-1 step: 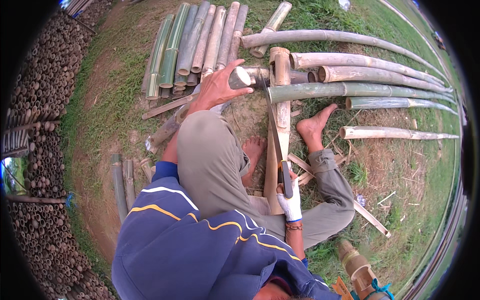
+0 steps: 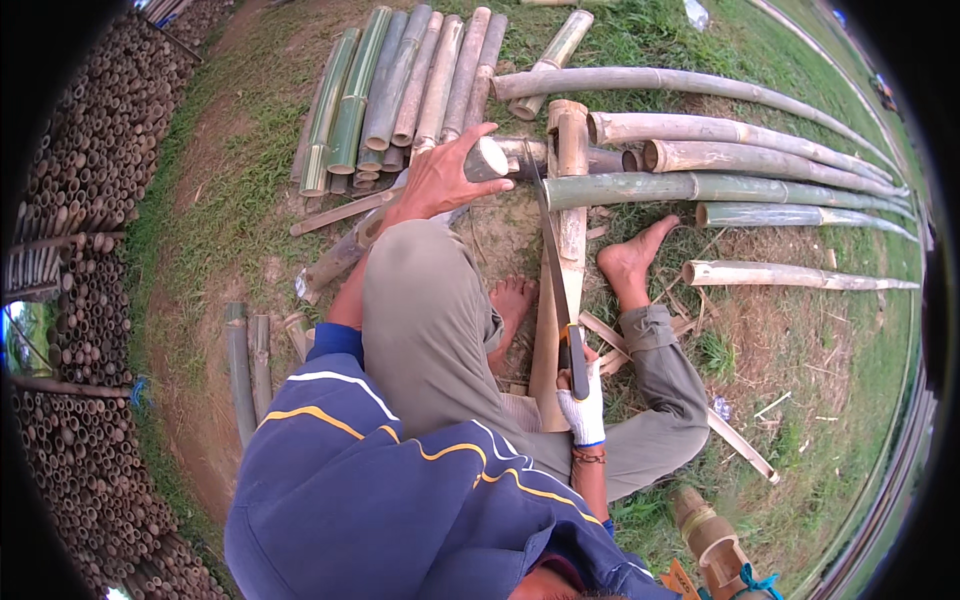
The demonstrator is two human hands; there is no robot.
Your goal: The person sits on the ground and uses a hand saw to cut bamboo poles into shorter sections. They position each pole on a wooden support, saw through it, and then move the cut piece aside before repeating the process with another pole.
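Note:
My left hand (image 2: 438, 182) grips a short cut piece of bamboo (image 2: 488, 160), its pale end turned to the right, thumb and forefinger on either side. In my right hand (image 2: 583, 400), which wears a white glove, is the black and yellow handle of a handsaw (image 2: 557, 272). Its long blade points away from me and lies beside the near end of a green bamboo pole (image 2: 640, 189). Whether the teeth touch the pole I cannot tell. That pole rests across an upright-looking bamboo support (image 2: 571, 150) between my feet.
Several cut bamboo lengths (image 2: 400, 85) lie in a row at the far left. More long poles (image 2: 760, 160) stretch to the right. Split strips (image 2: 605, 335) litter the ground by my right foot. A tall stack of bamboo (image 2: 90, 150) lines the left edge.
The view has shifted slightly, so everything sits a little lower and further right. Both hands keep their holds on the bamboo piece and the handsaw.

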